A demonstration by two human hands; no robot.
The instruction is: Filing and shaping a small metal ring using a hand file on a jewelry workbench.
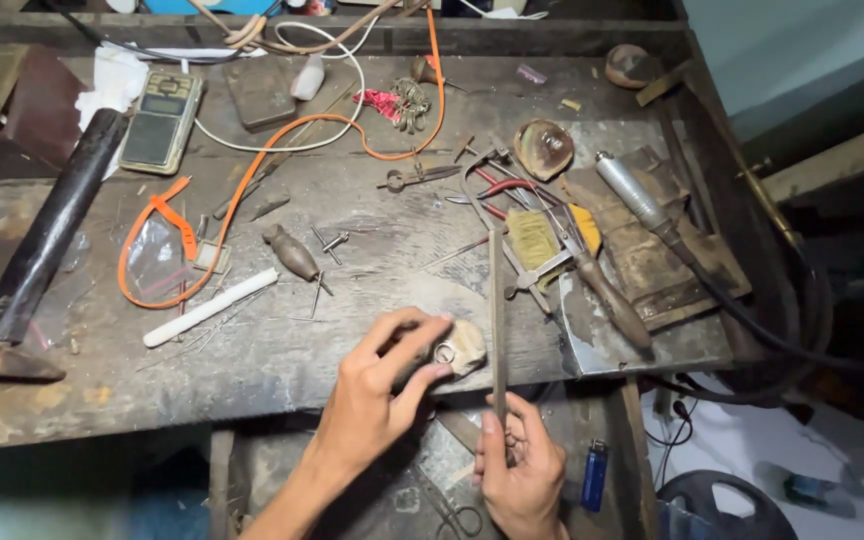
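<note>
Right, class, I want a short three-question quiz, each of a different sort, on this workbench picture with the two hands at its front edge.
1. True or false: the left hand presses a small silver metal ring against the pale rounded bench peg.
2. What does the right hand hold?
A. a long thin dark metal file
B. a pair of scissors
C. a white stick
3. Fill in: the blue plastic lighter lies to the ___ of the right hand.

Key
1. True; thumb and fingers pinch the ring on the peg.
2. A; the file points up and away across the dark wooden workbench.
3. Right, just below the bench edge.
</note>
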